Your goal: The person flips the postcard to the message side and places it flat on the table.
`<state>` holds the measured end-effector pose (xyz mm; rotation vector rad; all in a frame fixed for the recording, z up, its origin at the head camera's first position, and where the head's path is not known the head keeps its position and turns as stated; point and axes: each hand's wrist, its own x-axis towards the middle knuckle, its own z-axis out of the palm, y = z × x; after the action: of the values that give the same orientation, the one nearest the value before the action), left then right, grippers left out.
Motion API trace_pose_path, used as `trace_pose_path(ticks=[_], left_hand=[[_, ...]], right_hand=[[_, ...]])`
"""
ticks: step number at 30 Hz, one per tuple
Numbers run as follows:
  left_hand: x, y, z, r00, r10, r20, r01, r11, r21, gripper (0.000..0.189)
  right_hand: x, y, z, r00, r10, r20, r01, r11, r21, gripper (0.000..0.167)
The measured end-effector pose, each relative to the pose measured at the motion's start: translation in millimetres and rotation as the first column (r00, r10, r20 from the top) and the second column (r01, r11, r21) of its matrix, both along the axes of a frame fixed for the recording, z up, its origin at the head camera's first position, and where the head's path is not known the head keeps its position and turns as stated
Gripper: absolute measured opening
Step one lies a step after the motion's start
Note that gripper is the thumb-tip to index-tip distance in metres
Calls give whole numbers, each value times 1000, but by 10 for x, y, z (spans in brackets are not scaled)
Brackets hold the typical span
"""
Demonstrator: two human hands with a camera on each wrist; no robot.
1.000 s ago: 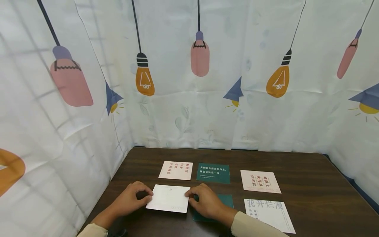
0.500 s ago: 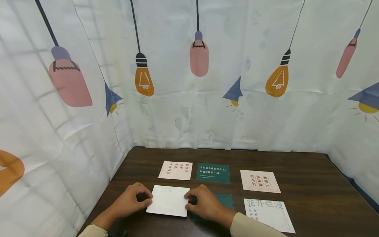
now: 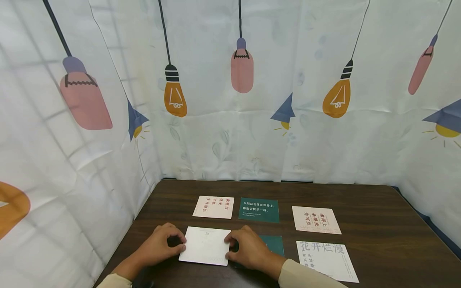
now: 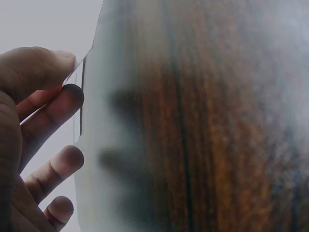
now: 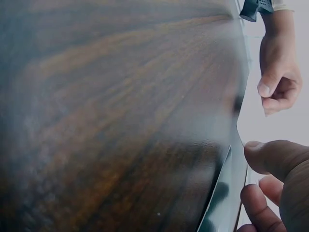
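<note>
A plain white card (image 3: 205,246) with a faint small mark near its top is held between both hands, close over the dark table. The left hand (image 3: 162,242) pinches the card's left edge between thumb and fingertips. At the opposite edge, the right hand (image 3: 249,249) grips it the same way, its other fingers curled below. The left wrist view shows the left thumb (image 4: 41,70) and a finger meeting at a thin edge. A dark green card (image 3: 274,244) lies partly hidden under the right hand and wrist.
Behind the hands lie a pink card with red writing (image 3: 214,207) and a green card (image 3: 258,210). To the right are another pink card (image 3: 317,220) and a white one with grey writing (image 3: 327,262). Patterned curtains (image 3: 230,140) enclose the wooden table (image 3: 389,228).
The white card has come slightly nearer to the person, with both hands still at its edges. The other cards stay where they were.
</note>
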<state>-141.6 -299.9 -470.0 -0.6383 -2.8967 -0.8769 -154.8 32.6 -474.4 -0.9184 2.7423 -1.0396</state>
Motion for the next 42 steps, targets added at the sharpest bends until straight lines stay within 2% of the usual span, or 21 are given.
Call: trace_pose_path(ticks=[13,37,42], left_hand=[[7,10,-16,1000,12,21,-12,1000,-20,18],[-21,-4,-88,1000,17,-24,-18,998,-57,28],[-25,0,-74,999,-1,-40,-2,998,-64,28]], right_hand=[[7,-23,-44,1000,-7,2,7,1000,27,27],[38,-68,-15,1000,-11,-26,12,997,74,27],[32,-68,-11,999,-2,-45,6,996,92,28]])
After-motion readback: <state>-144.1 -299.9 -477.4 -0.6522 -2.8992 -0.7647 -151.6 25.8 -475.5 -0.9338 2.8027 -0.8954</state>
